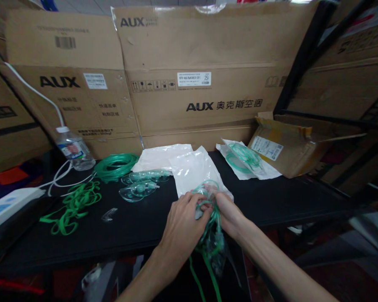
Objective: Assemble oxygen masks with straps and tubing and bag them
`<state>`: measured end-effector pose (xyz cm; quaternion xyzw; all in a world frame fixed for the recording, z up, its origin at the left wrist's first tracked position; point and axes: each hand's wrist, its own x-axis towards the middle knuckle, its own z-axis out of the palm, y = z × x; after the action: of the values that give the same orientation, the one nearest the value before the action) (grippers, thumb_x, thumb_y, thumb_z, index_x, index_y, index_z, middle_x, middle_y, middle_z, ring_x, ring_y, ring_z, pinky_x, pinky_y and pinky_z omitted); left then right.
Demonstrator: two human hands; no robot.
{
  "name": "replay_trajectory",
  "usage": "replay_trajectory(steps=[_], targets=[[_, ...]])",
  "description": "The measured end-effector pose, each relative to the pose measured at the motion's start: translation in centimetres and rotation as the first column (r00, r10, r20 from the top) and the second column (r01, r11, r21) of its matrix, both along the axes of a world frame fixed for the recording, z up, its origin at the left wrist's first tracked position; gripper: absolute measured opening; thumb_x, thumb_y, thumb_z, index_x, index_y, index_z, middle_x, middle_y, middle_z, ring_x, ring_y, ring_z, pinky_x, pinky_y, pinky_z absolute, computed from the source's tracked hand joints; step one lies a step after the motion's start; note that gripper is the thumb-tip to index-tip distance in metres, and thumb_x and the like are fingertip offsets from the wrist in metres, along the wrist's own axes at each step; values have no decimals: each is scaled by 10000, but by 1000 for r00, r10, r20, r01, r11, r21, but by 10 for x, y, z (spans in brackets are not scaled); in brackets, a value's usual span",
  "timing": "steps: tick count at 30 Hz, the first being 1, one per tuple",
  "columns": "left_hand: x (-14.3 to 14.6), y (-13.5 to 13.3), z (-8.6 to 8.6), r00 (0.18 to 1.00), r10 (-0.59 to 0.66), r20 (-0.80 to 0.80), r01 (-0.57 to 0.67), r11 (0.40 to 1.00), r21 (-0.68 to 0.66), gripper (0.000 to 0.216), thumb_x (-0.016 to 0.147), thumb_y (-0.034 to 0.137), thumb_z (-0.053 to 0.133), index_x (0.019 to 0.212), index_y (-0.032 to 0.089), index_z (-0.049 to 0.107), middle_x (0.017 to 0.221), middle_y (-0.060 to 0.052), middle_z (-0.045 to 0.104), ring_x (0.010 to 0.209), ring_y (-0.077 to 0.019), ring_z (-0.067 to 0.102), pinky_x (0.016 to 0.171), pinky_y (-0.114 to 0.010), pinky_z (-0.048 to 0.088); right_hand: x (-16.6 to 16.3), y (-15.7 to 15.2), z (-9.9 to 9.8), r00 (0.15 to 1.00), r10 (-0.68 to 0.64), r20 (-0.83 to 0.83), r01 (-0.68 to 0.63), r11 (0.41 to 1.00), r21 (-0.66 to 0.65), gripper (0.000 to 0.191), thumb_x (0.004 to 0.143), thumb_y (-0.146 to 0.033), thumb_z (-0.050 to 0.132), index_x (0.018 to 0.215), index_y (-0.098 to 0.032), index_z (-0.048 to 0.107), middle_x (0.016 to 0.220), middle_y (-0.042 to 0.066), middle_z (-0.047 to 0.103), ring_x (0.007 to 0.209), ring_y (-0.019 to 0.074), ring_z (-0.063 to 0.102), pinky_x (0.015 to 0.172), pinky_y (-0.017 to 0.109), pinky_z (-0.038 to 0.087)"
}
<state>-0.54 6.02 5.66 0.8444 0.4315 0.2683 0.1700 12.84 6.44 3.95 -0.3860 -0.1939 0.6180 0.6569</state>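
Observation:
My left hand (184,222) and my right hand (227,212) meet at the table's front edge, both closed around a looped bundle of thin green oxygen tubing (212,218). Below them hangs a clear oxygen mask (216,247), partly hidden by my left hand, with green elastic straps (211,272) dangling past the edge. Right behind my hands lies a white pouch (193,170) with a shiny clear face. To its left, clear green-tinted masks (139,190) rest on the black table. My fingertips are partly covered by the tubing.
A coil of green tubing (115,165), loose green straps (82,199), a small clear piece (109,214) and a plastic bottle (75,149) with a white tube occupy the left. Packed tubing (245,157) lies beside an open carton (282,142) at right. Large cardboard (201,50) walls the back.

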Motion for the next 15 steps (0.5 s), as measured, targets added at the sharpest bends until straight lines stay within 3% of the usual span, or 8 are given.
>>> replay_trajectory(steps=[4, 9, 11, 15], targets=[[14, 5, 3, 993, 94, -70, -93, 995, 21, 78, 941, 227, 604, 956, 209, 678, 972, -47, 731, 907, -249, 699, 846, -383, 493, 2, -2, -2, 1000, -15, -7, 16, 1000, 11, 116, 689, -144, 733, 756, -178, 645, 636, -20, 678, 524, 112, 613, 531, 202, 516], [18, 4, 1, 993, 71, -94, -67, 997, 39, 124, 968, 213, 541, 961, 190, 663, 971, -73, 704, 956, -280, 684, 887, -426, 482, 1, -6, -7, 999, -54, 5, 54, 998, 21, 100, 704, -166, 738, 740, -185, 647, 642, -19, 682, 569, 125, 638, 566, 211, 531], [9, 6, 2, 997, -16, -78, 18, 1000, 16, 147, 946, 231, 590, 1077, 215, 655, 1048, -57, 695, 992, -260, 681, 900, -395, 496, 2, -6, -9, 998, -68, 6, 68, 997, 20, 82, 705, -144, 711, 740, -187, 650, 623, -21, 666, 557, 125, 633, 553, 211, 527], [-15, 14, 9, 953, -301, 42, 302, 952, -45, 534, 847, 182, 683, 1352, 263, 528, 1294, -54, 598, 1121, -214, 643, 991, -332, 498, 4, -4, -11, 996, -89, -7, 89, 996, 23, 137, 697, -85, 667, 769, -198, 643, 628, -26, 669, 549, 112, 619, 551, 202, 527]])
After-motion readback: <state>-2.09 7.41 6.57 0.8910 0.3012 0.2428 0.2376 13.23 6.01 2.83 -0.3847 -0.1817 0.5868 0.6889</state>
